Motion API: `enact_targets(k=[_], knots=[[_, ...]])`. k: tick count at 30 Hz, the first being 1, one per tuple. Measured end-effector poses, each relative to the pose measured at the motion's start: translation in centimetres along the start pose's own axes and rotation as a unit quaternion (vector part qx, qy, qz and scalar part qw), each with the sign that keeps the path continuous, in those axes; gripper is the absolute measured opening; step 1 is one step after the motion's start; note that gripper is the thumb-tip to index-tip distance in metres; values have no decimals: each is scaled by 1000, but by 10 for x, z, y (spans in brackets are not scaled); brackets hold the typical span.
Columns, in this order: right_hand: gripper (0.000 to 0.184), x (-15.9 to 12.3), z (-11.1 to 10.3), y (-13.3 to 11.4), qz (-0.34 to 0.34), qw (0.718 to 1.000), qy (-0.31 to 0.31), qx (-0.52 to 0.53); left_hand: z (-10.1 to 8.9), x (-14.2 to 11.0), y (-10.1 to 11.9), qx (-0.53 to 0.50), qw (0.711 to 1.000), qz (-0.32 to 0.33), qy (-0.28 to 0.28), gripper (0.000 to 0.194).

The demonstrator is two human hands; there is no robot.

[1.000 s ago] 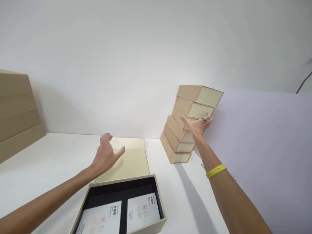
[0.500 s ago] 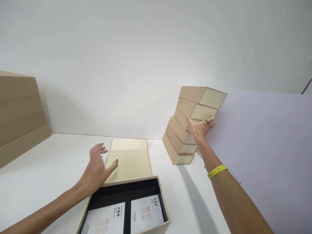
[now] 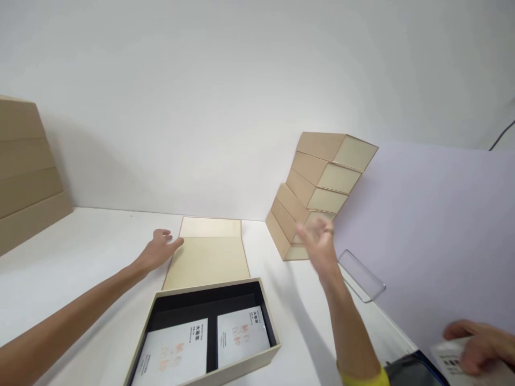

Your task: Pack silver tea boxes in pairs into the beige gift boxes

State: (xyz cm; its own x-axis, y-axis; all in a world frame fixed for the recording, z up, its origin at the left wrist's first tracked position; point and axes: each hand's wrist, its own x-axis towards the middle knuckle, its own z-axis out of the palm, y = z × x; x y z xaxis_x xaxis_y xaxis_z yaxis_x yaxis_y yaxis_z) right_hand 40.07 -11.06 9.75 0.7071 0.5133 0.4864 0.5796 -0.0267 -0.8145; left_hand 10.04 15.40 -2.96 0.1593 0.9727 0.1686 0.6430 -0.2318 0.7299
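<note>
- An open box point(image 3: 249, 364) sits before me on a white table point(image 3: 100, 241), two printed white packets point(image 3: 243, 335) lying side by side in its black interior.
- At lower right, another person's hand point(image 3: 480, 346) holds a white packet point(image 3: 446, 364) beside a dark, blue-edged object point(image 3: 416, 372).
- My left hand point(image 3: 161, 250), empty and loosely curved, is at the left edge of the box's lid point(image 3: 207, 262), folded back flat; whether my thumb touches it, I cannot tell.
- My right hand point(image 3: 319, 244), blurred, fingers bent, is in front of a staggered stack of tan boxes point(image 3: 317, 171); I cannot tell if it grips anything.
- A second stack point(image 3: 24, 161) stands far left, near the pale wall point(image 3: 181, 107).
</note>
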Motion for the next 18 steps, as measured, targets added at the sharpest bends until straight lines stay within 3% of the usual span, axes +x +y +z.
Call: enact_targets(k=[2,3,7,14,18], knots=[[57,-63,-4,14,37,994,-103,16,5,4,2,-12,999,-12,-28,52],[56,-91,-4,21,50,990,-129,25,7,6,4,-17,999,-19,-37,50],[60,-167,8,41,65,989,-119,64,15,14,11,-22,999,-39,-29,47],[41,-204,27,56,67,991,-95,67,24,20,19,-102,994,-27,-20,42],[39,-210,34,56,48,990,-111,69,-6,1,1,-139,990,-3,4,37]])
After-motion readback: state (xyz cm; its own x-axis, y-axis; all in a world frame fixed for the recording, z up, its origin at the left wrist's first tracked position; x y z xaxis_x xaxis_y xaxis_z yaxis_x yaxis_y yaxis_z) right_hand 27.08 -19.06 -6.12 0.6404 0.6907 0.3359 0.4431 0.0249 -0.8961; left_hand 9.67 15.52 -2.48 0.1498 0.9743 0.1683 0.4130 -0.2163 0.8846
